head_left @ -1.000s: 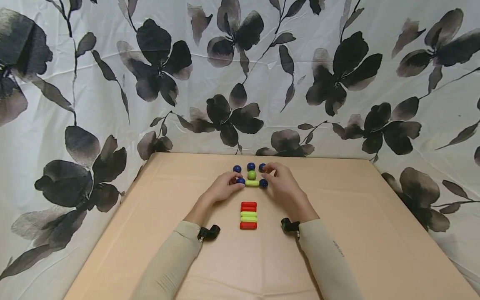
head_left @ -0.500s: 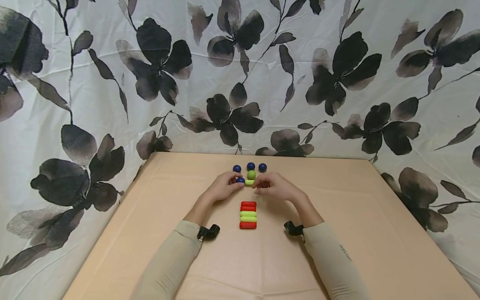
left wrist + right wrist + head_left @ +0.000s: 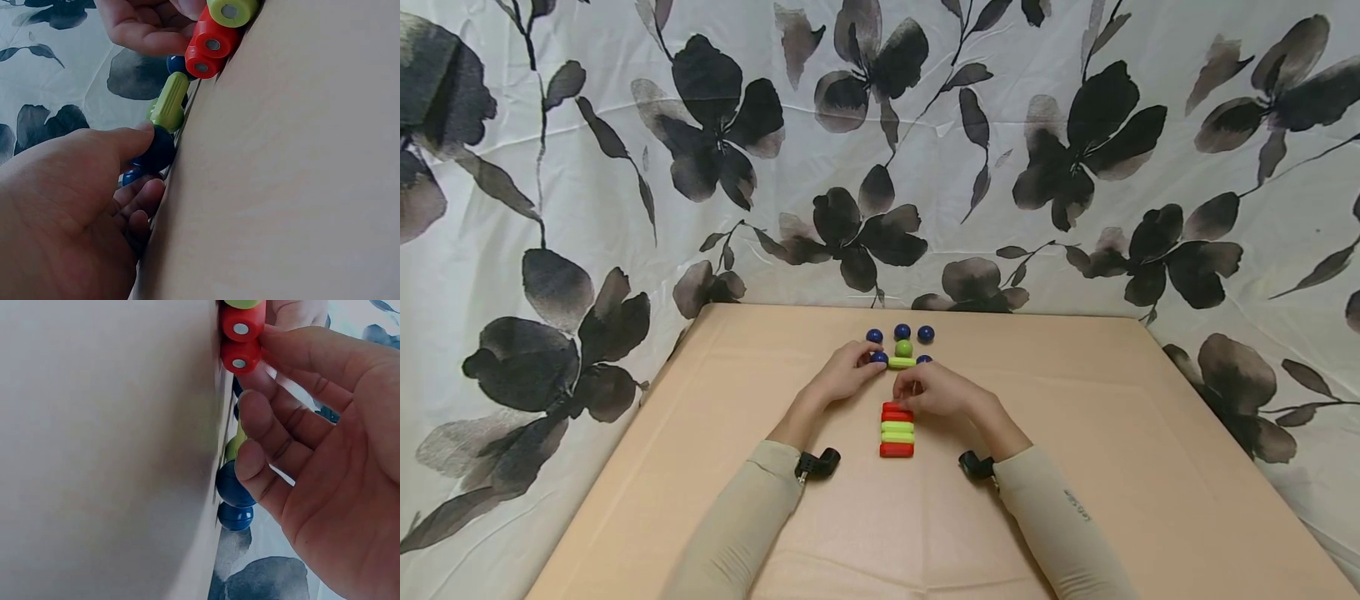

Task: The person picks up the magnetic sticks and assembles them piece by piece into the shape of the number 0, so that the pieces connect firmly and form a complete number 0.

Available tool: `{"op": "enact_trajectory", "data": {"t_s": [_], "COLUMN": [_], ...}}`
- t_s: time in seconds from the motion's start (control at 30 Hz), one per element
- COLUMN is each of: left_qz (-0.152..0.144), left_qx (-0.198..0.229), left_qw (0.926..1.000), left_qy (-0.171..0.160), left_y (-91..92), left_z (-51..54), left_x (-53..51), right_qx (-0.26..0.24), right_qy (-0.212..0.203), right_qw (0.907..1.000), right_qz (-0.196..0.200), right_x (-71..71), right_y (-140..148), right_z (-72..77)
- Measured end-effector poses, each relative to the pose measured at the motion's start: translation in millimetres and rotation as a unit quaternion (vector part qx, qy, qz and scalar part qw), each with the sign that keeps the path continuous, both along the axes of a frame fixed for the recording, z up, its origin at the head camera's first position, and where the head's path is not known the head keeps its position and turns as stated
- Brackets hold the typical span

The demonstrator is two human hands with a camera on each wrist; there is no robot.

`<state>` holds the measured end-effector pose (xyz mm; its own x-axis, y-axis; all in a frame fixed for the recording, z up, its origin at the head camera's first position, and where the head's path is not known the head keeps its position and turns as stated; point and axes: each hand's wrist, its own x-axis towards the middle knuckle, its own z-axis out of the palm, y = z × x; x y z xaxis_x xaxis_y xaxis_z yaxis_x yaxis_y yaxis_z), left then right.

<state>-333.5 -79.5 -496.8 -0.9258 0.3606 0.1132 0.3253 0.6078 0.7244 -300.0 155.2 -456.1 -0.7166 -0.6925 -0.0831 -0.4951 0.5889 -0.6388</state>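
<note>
Rods point(image 3: 897, 427) lie side by side in a row on the worktop point(image 3: 1075, 467), in front of the person: two red farthest away, then two green, then one red. At the far end of this row, the right hand point(image 3: 946, 392) comes in from the right, its fingers bent inward and its thumb at the farthest red rods. Whether its grip has closed on one of them I cannot tell; in the right wrist view its other fingers curl loosely, touching none of the rods.

The left hand point(image 3: 841, 375) reaches forward and inward beyond the row. Its grip pinches a blue ball point(image 3: 157, 150), thumb on one side and fingers bent on the other; this ball sits at the left end of a green crossbar point(image 3: 902, 362). A second blue ball point(image 3: 924, 359), partly covered by the right hand, is at its right end. Just past the crossbar is a green ball point(image 3: 904, 348), and beyond that more blue balls point(image 3: 926, 334). Both forearms, in beige sleeves point(image 3: 741, 508), slant toward the middle.
</note>
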Motion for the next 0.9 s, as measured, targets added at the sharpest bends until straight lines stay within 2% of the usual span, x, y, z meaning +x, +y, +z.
{"op": "enact_trajectory", "data": {"t_s": [0.13, 0.33, 0.6, 0.8, 0.9], "left_qz": [0.003, 0.004, 0.007, 0.007, 0.010], "left_qx": [0.000, 0.003, 0.002, 0.003, 0.000], "left_qw": [1.0000, 1.0000, 0.9999, 0.9999, 0.9999], "left_qy": [0.002, -0.002, -0.009, -0.010, -0.008], "left_y": [2.1, 4.2, 5.0, 5.6, 5.8], "left_z": [1.3, 1.9, 3.6, 3.7, 3.4], "left_x": [-2.0, -3.5, -0.9, -1.4, -2.2], "right_qx": [0.015, 0.053, 0.081, 0.144, 0.160], "right_qy": [0.001, 0.036, 0.037, 0.056, 0.067], "right_qw": [0.9999, 0.9979, 0.9954, 0.9860, 0.9824], "right_qz": [-0.006, -0.009, -0.035, -0.063, -0.069], "right_x": [-2.0, -3.8, -1.3, -0.4, 0.1], "right_y": [0, -5, -10, -8, -8], "right_z": [-0.9, -0.3, 0.6, 4.9, 6.1]}}
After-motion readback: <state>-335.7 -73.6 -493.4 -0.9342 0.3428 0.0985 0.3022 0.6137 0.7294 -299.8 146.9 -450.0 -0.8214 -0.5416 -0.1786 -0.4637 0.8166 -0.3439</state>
